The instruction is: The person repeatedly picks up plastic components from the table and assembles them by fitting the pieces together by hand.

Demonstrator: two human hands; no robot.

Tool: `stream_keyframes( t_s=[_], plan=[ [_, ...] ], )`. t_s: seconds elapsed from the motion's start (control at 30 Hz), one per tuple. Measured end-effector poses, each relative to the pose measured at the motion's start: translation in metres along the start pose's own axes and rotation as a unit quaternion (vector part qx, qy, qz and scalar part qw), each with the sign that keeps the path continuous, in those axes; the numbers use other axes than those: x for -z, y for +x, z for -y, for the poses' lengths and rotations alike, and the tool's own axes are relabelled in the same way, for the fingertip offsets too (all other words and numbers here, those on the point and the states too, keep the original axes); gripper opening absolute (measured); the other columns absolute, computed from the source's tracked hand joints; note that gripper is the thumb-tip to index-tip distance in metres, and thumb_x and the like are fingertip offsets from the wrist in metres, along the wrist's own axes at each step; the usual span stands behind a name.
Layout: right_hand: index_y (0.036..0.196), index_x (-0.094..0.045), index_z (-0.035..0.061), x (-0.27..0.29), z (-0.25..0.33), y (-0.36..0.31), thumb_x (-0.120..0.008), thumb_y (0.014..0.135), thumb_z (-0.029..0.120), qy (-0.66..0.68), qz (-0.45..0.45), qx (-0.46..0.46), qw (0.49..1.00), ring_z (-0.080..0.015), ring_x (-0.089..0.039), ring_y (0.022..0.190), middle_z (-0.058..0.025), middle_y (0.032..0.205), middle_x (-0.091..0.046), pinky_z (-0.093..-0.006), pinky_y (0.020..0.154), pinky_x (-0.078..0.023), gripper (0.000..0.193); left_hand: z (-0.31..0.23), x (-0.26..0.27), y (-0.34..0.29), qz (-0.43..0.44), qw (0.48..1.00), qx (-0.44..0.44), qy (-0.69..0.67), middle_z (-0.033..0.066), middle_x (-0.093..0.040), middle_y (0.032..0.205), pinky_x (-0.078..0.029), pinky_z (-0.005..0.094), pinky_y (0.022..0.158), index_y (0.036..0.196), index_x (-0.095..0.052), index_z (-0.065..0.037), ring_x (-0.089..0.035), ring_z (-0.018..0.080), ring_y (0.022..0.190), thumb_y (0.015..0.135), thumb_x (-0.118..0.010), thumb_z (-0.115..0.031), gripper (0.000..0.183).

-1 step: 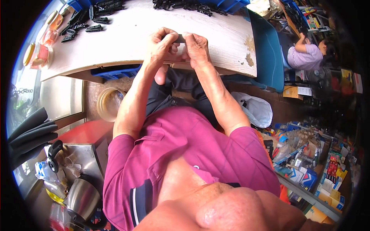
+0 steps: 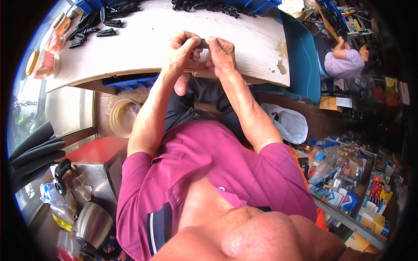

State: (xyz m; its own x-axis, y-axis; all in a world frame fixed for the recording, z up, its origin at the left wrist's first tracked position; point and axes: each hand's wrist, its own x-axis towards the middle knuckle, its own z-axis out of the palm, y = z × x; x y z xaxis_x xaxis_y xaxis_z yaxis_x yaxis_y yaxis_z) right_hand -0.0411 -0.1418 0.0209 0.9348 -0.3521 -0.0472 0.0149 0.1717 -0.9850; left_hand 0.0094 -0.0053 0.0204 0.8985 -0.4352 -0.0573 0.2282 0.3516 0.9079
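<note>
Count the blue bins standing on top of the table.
2: one blue bin at the far left of the table, another blue bin at its far right. The picture's top edge cuts both; more may be hidden.

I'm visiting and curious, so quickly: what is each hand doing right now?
Left hand: closed, thumb and fingers pinching one end of a small dark straight-edged piece, material unclear.
Right hand: closed, pinching the same piece's other end.

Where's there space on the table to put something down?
On its near side, the table is bare between the jars and the left hand, and between the right hand and the worn spots. Black parts and blue bins crowd its far side.
</note>
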Motion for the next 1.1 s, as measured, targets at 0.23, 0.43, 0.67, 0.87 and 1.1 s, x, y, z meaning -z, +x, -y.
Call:
stream_keyframes(
  t_s=[0.23,0.43,0.67,0.87,1.1],
  plan=[
    [0.077,-0.065,0.0046,0.010,0.012,-0.006,-0.063,0.089,0.029,0.067,-0.045,-0.004,0.997,-0.0130,-0.048,0.037,-0.0010,0.052,-0.052,-0.0266,0.034,-0.036,0.027,0.010,-0.003,0.000,0.041,0.994,-0.076,0.070,0.0063,-0.064,0.078,-0.052,0.0238,0.061,0.099,-0.062,0.002,-0.059,0.0097,0.064,0.093,-0.066,-0.023,0.026],
    [0.050,-0.044,0.0144,0.108,0.039,0.025,-0.043,0.094,0.039,0.118,-0.149,-0.014,0.982,-0.0203,-0.057,0.043,-0.0038,0.040,-0.039,-0.0548,0.059,-0.060,0.050,0.017,-0.005,-0.004,0.036,0.993,-0.080,0.074,0.0054,-0.065,0.085,-0.053,0.0252,0.068,0.105,-0.062,0.000,-0.061,0.0099,0.073,0.095,-0.065,-0.022,0.025],
    [0.090,-0.053,0.0035,0.152,0.074,0.042,-0.057,0.090,0.039,0.042,-0.384,-0.025,0.922,-0.0237,-0.058,0.047,-0.0069,0.047,-0.042,-0.0536,0.061,-0.061,0.035,0.019,-0.005,0.000,0.044,0.991,-0.077,0.101,0.0042,-0.065,0.086,-0.052,0.0248,0.068,0.106,-0.062,-0.001,-0.061,0.0098,0.073,0.095,-0.064,-0.022,0.024],
    [0.110,-0.058,0.0042,0.150,0.050,0.081,-0.072,0.085,0.013,-0.055,-0.263,-0.013,0.963,-0.0198,-0.058,0.049,-0.0055,0.053,-0.047,-0.0449,0.053,-0.061,0.031,0.019,-0.009,0.000,0.044,0.988,-0.076,0.129,0.0041,-0.064,0.086,-0.051,0.0243,0.067,0.105,-0.062,0.001,-0.061,0.0103,0.074,0.096,-0.062,-0.021,0.024],
    [0.123,-0.057,0.0086,0.132,0.043,0.136,-0.076,0.080,0.011,-0.246,-0.237,-0.016,0.940,-0.0158,-0.057,0.047,-0.0120,0.071,-0.062,-0.0333,0.043,-0.057,0.047,0.019,-0.013,-0.002,0.039,0.986,-0.092,0.133,0.0031,-0.063,0.081,-0.050,0.0233,0.064,0.104,-0.062,0.001,-0.059,0.0087,0.071,0.095,-0.063,-0.018,0.021]
  ],
)
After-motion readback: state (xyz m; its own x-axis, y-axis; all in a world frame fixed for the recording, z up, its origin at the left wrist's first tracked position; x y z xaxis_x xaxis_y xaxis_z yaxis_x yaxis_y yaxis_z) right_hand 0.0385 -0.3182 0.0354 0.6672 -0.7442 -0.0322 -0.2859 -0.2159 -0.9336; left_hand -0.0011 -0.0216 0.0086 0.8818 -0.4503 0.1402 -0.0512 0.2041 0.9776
